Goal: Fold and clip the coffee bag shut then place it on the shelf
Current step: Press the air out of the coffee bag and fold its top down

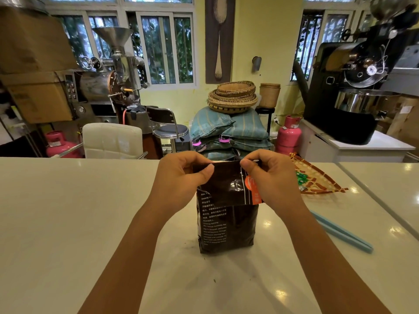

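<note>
Bag [226, 223] upright, frame centre, top folded over. Left hand [181, 177] and right hand [272, 177] pinching fold corners. Clip [340, 232] unused on surface [68, 223], lower right. Clipping, shelving left.

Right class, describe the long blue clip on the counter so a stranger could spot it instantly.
Start at the white counter and find the dark coffee bag standing between the two hands. Look to its right, past the right hand: the blue clip lies flat there. It is the only long, thin, pale blue bar, unlike the woven tray behind it.
</note>
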